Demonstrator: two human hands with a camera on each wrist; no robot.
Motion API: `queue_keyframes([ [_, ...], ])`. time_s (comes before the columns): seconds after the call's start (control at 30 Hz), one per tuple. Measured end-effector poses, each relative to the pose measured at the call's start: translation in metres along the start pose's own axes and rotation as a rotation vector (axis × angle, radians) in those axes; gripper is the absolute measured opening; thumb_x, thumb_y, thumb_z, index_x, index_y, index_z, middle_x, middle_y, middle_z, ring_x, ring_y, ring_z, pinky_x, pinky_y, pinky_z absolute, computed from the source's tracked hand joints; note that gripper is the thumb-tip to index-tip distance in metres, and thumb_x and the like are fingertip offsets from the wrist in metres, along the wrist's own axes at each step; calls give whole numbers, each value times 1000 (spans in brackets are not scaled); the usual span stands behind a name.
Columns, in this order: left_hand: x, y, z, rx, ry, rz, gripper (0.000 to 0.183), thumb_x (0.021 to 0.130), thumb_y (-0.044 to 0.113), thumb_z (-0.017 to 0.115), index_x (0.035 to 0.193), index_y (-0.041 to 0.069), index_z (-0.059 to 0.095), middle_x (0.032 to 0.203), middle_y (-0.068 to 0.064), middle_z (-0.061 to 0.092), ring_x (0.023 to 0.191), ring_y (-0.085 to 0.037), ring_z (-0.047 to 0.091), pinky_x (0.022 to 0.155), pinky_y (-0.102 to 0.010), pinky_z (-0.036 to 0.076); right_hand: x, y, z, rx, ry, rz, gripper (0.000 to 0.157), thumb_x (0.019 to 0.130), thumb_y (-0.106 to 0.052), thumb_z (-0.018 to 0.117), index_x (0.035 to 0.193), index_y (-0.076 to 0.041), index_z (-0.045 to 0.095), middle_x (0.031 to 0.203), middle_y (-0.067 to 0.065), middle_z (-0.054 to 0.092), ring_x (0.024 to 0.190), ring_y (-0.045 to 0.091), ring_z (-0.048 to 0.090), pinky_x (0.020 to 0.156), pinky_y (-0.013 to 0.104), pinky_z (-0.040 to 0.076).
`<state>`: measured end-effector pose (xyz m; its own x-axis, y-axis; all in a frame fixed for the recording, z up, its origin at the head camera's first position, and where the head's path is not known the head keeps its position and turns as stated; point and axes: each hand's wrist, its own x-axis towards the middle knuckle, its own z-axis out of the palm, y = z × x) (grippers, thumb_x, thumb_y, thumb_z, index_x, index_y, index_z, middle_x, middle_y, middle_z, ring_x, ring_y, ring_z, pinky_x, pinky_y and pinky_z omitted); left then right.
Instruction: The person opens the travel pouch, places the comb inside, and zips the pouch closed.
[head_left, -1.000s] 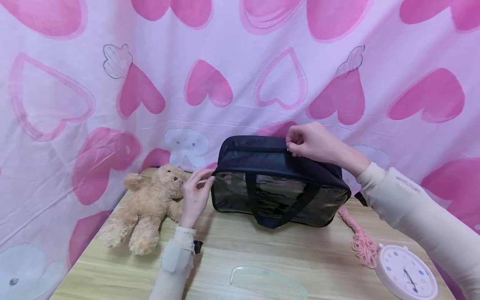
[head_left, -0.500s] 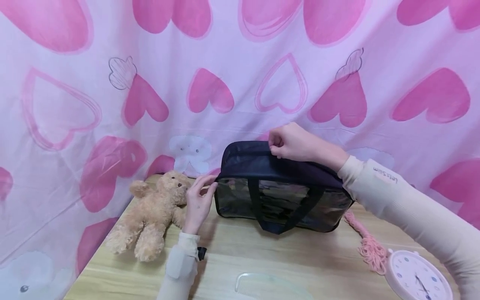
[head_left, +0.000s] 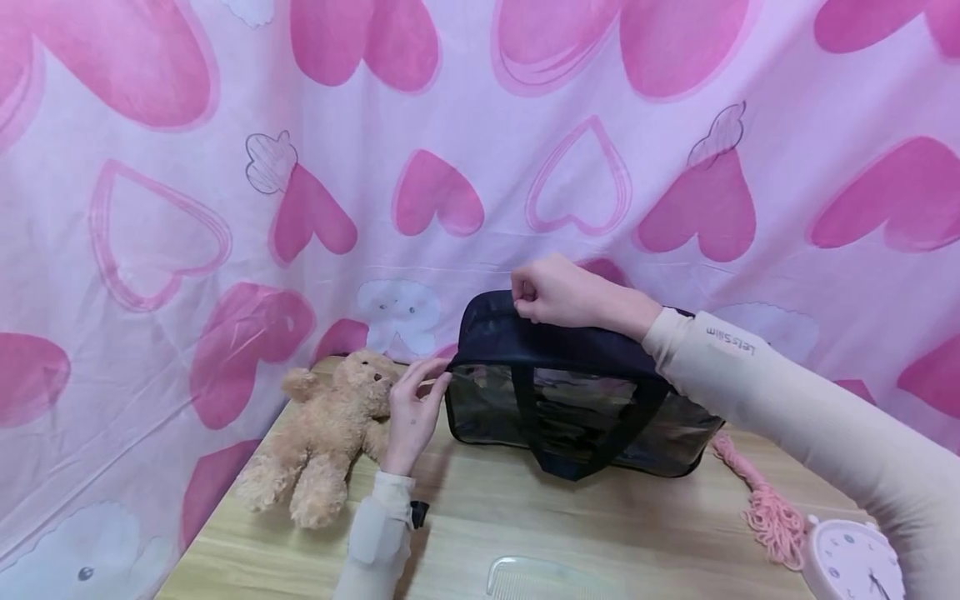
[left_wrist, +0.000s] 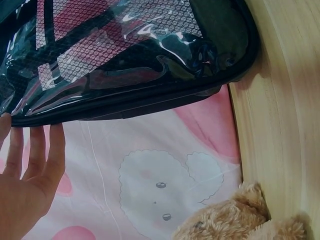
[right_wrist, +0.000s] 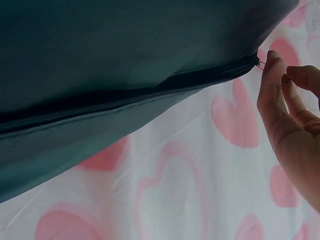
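A black bag [head_left: 480, 408] with a see-through front panel and a hanging black handle [head_left: 573, 462] stands on the table. My left hand [head_left: 416, 412] pinches its upper left corner, thumb in front and fingers behind the piped rim, as the left wrist view shows. Over the top, my right hand [head_left: 555, 292] pinches the metal zipper pull [right_wrist: 286, 80] between thumb and forefinger. A dark gap [right_wrist: 90, 102] runs along the zipper behind the slider in the right wrist view. In the head view the pull is hidden by the fingers.
A tan teddy bear [head_left: 322, 433] lies left of my left hand. At the front of the wooden table [head_left: 465, 517] is a pale clear comb [head_left: 547, 579]. Pink yarn [head_left: 772, 525] and a white clock [head_left: 847, 554] lie at the right, near my sleeve. A heart-patterned curtain [head_left: 465, 83] hangs behind.
My right hand has drawn the zipper pull leftward along the bag's top, from near its middle towards the left end. My left hand keeps its grip on the corner. The head view has shifted slightly.
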<state>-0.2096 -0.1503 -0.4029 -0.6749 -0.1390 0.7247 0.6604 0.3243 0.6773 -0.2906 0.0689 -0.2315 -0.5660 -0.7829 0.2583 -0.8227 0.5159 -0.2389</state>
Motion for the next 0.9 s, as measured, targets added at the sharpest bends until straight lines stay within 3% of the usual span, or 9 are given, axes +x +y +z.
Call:
queue_keyframes([
  [0.17, 1, 2, -1, -9, -2, -5, 19, 85, -9, 64, 104, -5, 68, 96, -21, 65, 85, -33, 64, 69, -36, 55, 7, -4, 4, 6, -3, -7, 12, 85, -4, 61, 74, -9, 59, 62, -3, 60, 52, 6, 57, 61, 29, 49],
  [0.33, 0, 2, -1, -14, -4, 7, 20, 85, -10, 64, 104, -5, 68, 96, -21, 65, 84, -34, 64, 71, -27, 54, 7, -5, 3, -13, -10, -23, 9, 85, -2, 61, 77, -7, 63, 65, -2, 58, 59, 11, 55, 63, 30, 49],
  [0.47, -1, 1, -1, -4, -9, 17, 20, 84, -10, 64, 103, -4, 68, 95, -21, 65, 84, -32, 65, 71, -25, 54, 4, -8, 2, -8, -13, -34, 7, 85, -1, 60, 81, -4, 66, 69, 0, 58, 65, 15, 53, 65, 31, 49],
  [0.7, 0, 1, -2, -6, -11, 10, 20, 84, -10, 65, 103, -5, 68, 95, -20, 65, 85, -31, 64, 67, -39, 55, -9, -18, -1, 41, -17, -51, 8, 86, -1, 60, 91, -2, 66, 83, 3, 63, 74, 13, 59, 72, 32, 51],
  [0.9, 2, 3, -2, -19, -12, -5, 19, 85, -10, 64, 103, -6, 68, 95, -20, 65, 86, -32, 64, 66, -46, 54, -34, -31, 1, 38, 0, -69, 14, 87, -4, 63, 101, -4, 66, 95, 5, 65, 74, 9, 57, 69, 29, 51],
])
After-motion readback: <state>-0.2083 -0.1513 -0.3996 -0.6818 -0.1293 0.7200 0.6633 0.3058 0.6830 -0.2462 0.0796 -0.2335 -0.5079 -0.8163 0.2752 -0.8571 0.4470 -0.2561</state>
